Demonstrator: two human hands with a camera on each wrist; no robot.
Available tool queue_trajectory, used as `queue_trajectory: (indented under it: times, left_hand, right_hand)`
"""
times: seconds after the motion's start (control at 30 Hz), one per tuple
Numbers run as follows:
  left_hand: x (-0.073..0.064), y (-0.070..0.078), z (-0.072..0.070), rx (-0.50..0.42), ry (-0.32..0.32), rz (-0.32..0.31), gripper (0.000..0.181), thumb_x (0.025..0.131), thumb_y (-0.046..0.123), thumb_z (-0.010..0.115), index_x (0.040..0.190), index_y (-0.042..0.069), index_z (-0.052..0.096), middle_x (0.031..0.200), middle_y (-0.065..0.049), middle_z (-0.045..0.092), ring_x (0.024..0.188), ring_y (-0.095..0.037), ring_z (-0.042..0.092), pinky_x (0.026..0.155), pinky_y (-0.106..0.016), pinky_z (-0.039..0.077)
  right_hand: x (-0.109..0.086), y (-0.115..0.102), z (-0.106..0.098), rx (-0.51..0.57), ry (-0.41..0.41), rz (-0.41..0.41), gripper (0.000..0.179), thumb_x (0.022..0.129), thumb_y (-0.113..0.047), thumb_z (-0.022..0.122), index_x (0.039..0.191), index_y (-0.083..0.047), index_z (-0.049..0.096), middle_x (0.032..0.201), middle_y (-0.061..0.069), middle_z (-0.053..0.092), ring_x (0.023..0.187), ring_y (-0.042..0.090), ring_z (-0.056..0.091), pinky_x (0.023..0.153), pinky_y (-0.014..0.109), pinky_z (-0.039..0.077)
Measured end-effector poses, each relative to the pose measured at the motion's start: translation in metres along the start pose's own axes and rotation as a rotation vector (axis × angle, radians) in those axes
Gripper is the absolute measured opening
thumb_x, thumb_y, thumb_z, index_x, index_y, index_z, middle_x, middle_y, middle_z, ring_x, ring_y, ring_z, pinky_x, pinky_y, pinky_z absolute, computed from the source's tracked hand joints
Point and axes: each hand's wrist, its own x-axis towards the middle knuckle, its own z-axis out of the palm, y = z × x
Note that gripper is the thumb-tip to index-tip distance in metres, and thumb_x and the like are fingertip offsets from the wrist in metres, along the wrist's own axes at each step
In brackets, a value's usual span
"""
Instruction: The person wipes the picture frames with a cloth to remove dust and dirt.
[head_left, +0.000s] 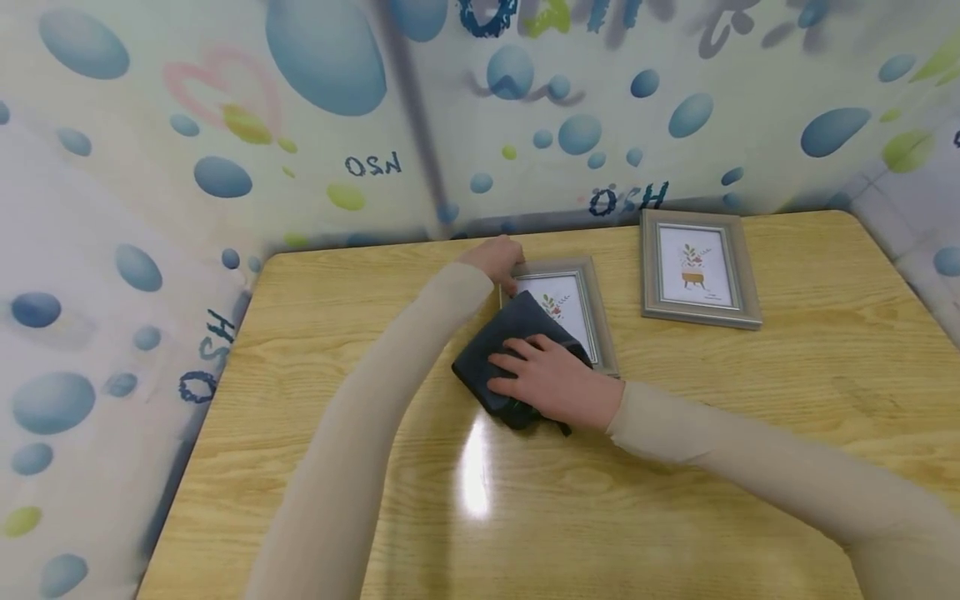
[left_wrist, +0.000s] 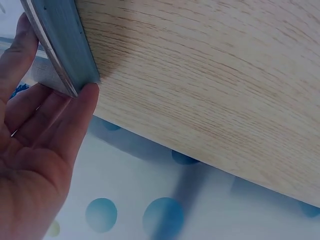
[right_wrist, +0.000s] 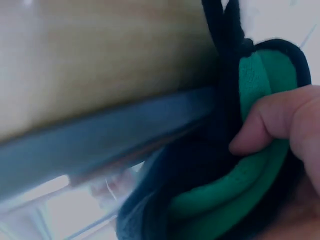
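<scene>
1. Worktop (head_left: pixel 817 383) was backed by a dotted wall (head_left: pixel 300 158).
2. Near its back, one frame (head_left: pixel 581 308) was gripped by the left hand (head_left: pixel 497 260).
3. Cloth (head_left: pixel 517 321) was held partly over it by the right hand (head_left: pixel 557 379).

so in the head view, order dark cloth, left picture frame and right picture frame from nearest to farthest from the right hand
From the right hand:
1. Dark cloth: in its grasp
2. Left picture frame: partly covered by the cloth
3. Right picture frame: apart, back and right
</scene>
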Motion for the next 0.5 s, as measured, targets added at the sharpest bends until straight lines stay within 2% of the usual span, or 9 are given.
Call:
queue_trajectory:
  times: [0.17, 0.33, 0.43, 0.5]
  left_hand:
    - [-0.001, 0.002, 0.000, -0.013, 0.023, -0.009, 0.014, 0.093, 0.003, 0.062, 0.104, 0.004, 0.071, 0.099, -0.009, 0.067, 0.085, -0.020, 0.059, 0.072, -0.031, 0.044]
    - [-0.004, 0.002, 0.000, -0.044, 0.034, -0.023, 0.022, 0.096, -0.005, 0.052, 0.099, 0.005, 0.071, 0.095, -0.010, 0.067, 0.078, -0.019, 0.055, 0.066, -0.029, 0.035]
    - [-0.005, 0.002, 0.000, -0.044, 0.029, -0.026, 0.024, 0.096, -0.006, 0.050, 0.099, 0.006, 0.071, 0.094, -0.010, 0.067, 0.076, -0.018, 0.053, 0.065, -0.028, 0.033]
    - [-0.005, 0.001, 0.000, -0.049, 0.021, -0.030, 0.024, 0.095, -0.007, 0.051, 0.098, 0.007, 0.072, 0.093, -0.009, 0.067, 0.076, -0.017, 0.056, 0.065, -0.026, 0.038]
  right_hand:
    - [0.020, 0.013, 0.003, -0.097, -0.019, 0.075, 0.030, 0.089, -0.015, 0.070, 0.118, -0.022, 0.068, 0.126, 0.008, 0.060, 0.118, 0.032, 0.053, 0.088, 0.044, 0.048]
    - [0.037, 0.026, 0.006, -0.105, -0.093, 0.178, 0.029, 0.092, -0.014, 0.066, 0.120, -0.022, 0.068, 0.130, 0.008, 0.058, 0.121, 0.032, 0.050, 0.089, 0.044, 0.048]
    - [0.039, 0.027, 0.005, -0.066, -0.127, 0.179, 0.029, 0.093, -0.013, 0.065, 0.121, -0.019, 0.068, 0.131, 0.010, 0.057, 0.122, 0.034, 0.050, 0.088, 0.044, 0.048]
    - [0.038, 0.024, 0.003, -0.057, -0.131, 0.152, 0.027, 0.093, -0.013, 0.065, 0.120, -0.018, 0.068, 0.130, 0.010, 0.058, 0.119, 0.033, 0.051, 0.086, 0.042, 0.049]
